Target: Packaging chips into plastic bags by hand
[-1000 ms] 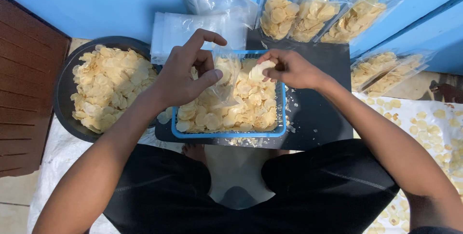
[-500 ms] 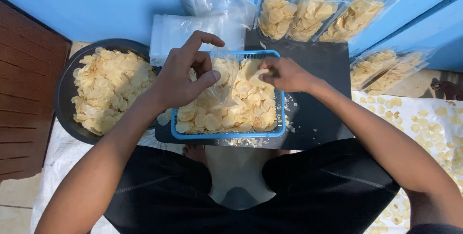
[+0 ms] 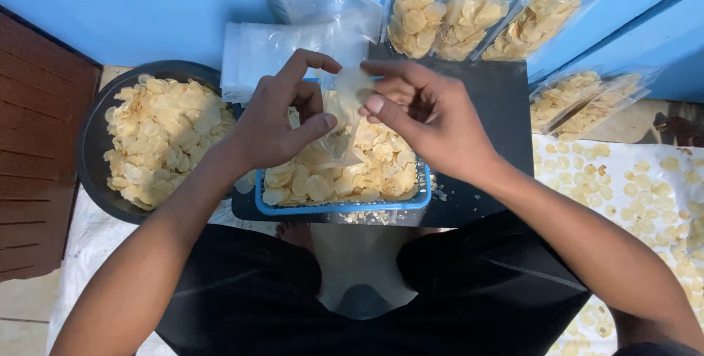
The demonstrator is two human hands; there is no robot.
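My left hand [image 3: 282, 118] and my right hand [image 3: 422, 118] meet above a blue basket [image 3: 337, 206] full of pale yellow chips. Between them they hold a small clear plastic bag [image 3: 343, 118], each hand pinching one side of its top edge, with the bag hanging down onto the chips. The basket rests on a black board [image 3: 499, 107] in front of my knees.
A dark round bowl [image 3: 92, 165] heaped with chips sits at the left. A stack of clear bags [image 3: 286, 41] lies behind the basket. Filled chip bags [image 3: 469, 22] lean on the blue wall; two more [image 3: 587, 99] lie at right. Loose chips [image 3: 631, 180] are spread on white cloth.
Both hands have lifted from the chips in the basket and come together. They now hold the clear bag up by its top between them.
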